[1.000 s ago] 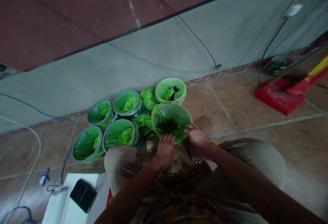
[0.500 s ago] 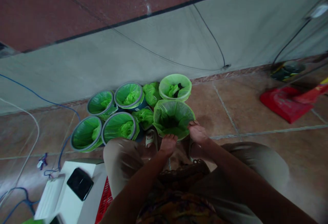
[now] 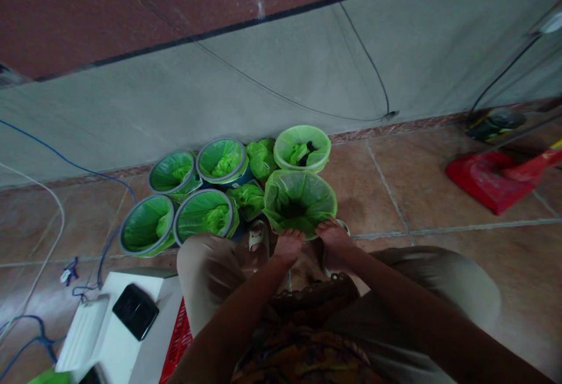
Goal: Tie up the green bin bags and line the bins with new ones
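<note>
A small bin lined with a green plastic bag [image 3: 300,201] stands on the tiled floor just in front of my knees. My left hand [image 3: 288,246] grips the near edge of that bag with curled fingers. My right hand [image 3: 334,237] holds the same edge a little to the right, fingers also curled over the rim. Several more bins with green liners [image 3: 204,220] cluster to the left and behind, against the wall. One at the back [image 3: 302,147] holds something dark.
A grey wall [image 3: 281,79] with cables runs behind the bins. A red dustpan [image 3: 487,179] lies at the right. A white box with a black device [image 3: 135,311] on it and a red crate [image 3: 175,343] sit at the lower left. Blue and white cables trail on the left floor.
My right hand has slid left along the bag's rim, closer to my left hand. The view has shifted slightly; the bins have not moved.
</note>
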The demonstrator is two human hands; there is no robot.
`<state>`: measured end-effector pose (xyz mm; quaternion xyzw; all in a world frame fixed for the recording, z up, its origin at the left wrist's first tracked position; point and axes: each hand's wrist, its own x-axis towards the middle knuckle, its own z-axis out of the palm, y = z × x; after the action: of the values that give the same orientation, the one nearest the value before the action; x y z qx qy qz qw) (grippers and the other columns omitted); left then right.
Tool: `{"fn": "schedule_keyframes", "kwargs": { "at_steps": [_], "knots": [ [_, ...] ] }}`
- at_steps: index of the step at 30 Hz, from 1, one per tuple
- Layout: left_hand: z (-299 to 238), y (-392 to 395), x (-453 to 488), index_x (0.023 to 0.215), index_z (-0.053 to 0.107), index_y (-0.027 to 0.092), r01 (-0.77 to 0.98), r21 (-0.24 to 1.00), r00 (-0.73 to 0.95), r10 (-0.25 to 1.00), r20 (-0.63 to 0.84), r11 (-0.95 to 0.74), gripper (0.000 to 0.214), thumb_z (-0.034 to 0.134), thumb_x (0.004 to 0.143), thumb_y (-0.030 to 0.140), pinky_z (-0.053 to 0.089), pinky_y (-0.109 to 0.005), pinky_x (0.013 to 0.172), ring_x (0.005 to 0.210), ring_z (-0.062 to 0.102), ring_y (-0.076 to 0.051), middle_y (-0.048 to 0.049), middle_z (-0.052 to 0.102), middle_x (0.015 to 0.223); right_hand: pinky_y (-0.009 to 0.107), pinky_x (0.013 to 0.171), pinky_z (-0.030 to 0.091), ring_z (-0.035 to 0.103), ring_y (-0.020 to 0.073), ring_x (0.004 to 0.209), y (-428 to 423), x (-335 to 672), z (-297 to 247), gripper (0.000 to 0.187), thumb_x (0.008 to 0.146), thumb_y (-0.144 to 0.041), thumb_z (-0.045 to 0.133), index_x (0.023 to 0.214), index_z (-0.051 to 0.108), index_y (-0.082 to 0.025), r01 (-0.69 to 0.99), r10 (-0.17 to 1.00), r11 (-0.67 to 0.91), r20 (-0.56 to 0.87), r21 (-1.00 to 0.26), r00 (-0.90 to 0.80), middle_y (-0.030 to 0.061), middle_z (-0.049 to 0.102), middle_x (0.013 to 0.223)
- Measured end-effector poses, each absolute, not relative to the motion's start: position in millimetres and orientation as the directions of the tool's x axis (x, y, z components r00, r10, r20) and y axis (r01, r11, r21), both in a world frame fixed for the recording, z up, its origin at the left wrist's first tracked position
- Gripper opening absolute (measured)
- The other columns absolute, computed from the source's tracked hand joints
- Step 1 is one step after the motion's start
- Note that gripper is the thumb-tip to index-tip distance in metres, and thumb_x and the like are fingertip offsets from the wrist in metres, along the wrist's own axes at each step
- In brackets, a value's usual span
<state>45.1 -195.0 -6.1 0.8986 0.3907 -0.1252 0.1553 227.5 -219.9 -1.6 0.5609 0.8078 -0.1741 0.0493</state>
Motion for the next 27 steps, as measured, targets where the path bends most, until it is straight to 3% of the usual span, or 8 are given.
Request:
{"fn": "schedule_keyframes", "kwargs": {
  "at_steps": [5, 9, 14, 17, 21, 23, 27],
  "knots": [
    [-5, -181, 28, 0.095, 0.065, 0.017, 0.660, 0.226, 0.742, 0.575, -0.344, -0.716, 0.017, 0.050, 0.089, 0.012, 0.037, -0.042, 0.101, 0.097, 0.058, -0.023, -0.0097, 0.066, 0.094, 0.039, 0.110, 0.031, 0.061, 0.0228, 0.100, -221, 228, -14, 0.026, 0.089, -0.011, 0.049, 0.098, 0.073, -0.015, 0.922, 0.895, 0.292, -0.268, -0.253, -0.357, 0.0115, 0.071, 0.099],
    [-3, -161, 6, 0.094, 0.065, 0.017, 0.550, 0.122, 0.806, 0.486, -0.338, -0.827, 0.023, 0.045, 0.090, 0.007, 0.024, -0.045, 0.113, 0.097, 0.057, -0.019, -0.0063, 0.067, 0.094, 0.038, 0.108, 0.034, 0.061, 0.0233, 0.103, -225, 219, -19, 0.028, 0.087, -0.009, 0.050, 0.103, 0.072, -0.013, 0.905, 0.889, 0.314, -0.244, -0.288, -0.386, 0.0134, 0.071, 0.104],
    [7, -127, -21, 0.091, 0.068, 0.014, 0.358, 0.004, 0.862, 0.328, -0.387, -0.934, 0.019, 0.050, 0.087, 0.008, 0.025, -0.048, 0.114, 0.093, 0.060, -0.020, -0.0068, 0.069, 0.089, 0.042, 0.111, 0.031, 0.061, 0.0241, 0.108, -226, 213, -16, 0.034, 0.084, -0.006, 0.049, 0.112, 0.069, -0.010, 0.860, 0.870, 0.354, -0.207, -0.367, -0.447, 0.0145, 0.070, 0.108],
    [21, -118, -32, 0.090, 0.068, 0.015, 0.385, -0.093, 0.829, 0.388, -0.403, -0.918, 0.017, 0.054, 0.085, 0.007, 0.021, -0.053, 0.116, 0.102, 0.059, -0.023, -0.0075, 0.070, 0.089, 0.039, 0.108, 0.036, 0.056, 0.0237, 0.114, -224, 217, -5, 0.042, 0.084, -0.008, 0.050, 0.123, 0.064, -0.012, 0.826, 0.898, 0.338, -0.109, -0.451, -0.427, 0.0140, 0.066, 0.121],
    [41, -134, -30, 0.118, 0.062, 0.017, 0.605, -0.110, 0.726, 0.603, -0.330, -0.789, 0.038, 0.058, 0.081, 0.009, 0.024, -0.060, 0.112, 0.127, 0.047, -0.029, -0.0138, 0.060, 0.128, 0.033, 0.103, 0.041, 0.056, 0.0215, 0.112, -220, 233, 12, 0.042, 0.083, -0.008, 0.049, 0.121, 0.065, -0.015, 0.819, 0.950, 0.246, -0.040, -0.518, -0.311, 0.0105, 0.065, 0.121],
    [46, -153, -20, 0.126, 0.057, 0.017, 0.704, -0.057, 0.666, 0.686, -0.292, -0.708, 0.046, 0.057, 0.081, 0.009, 0.031, -0.054, 0.110, 0.127, 0.047, -0.029, -0.0142, 0.054, 0.137, 0.032, 0.101, 0.042, 0.057, 0.0209, 0.109, -219, 241, 17, 0.037, 0.083, -0.008, 0.048, 0.112, 0.069, -0.017, 0.839, 0.965, 0.185, -0.067, -0.512, -0.253, 0.0092, 0.068, 0.115],
    [38, -191, 12, 0.119, 0.059, 0.015, 0.738, 0.113, 0.664, 0.685, -0.300, -0.665, 0.033, 0.052, 0.087, 0.015, 0.042, -0.038, 0.100, 0.111, 0.057, -0.024, -0.0106, 0.064, 0.120, 0.031, 0.098, 0.042, 0.059, 0.0210, 0.102, -220, 244, 22, 0.028, 0.082, -0.011, 0.051, 0.102, 0.071, -0.016, 0.873, 0.938, 0.236, -0.136, -0.427, -0.320, 0.0091, 0.069, 0.105]
  ]
}}
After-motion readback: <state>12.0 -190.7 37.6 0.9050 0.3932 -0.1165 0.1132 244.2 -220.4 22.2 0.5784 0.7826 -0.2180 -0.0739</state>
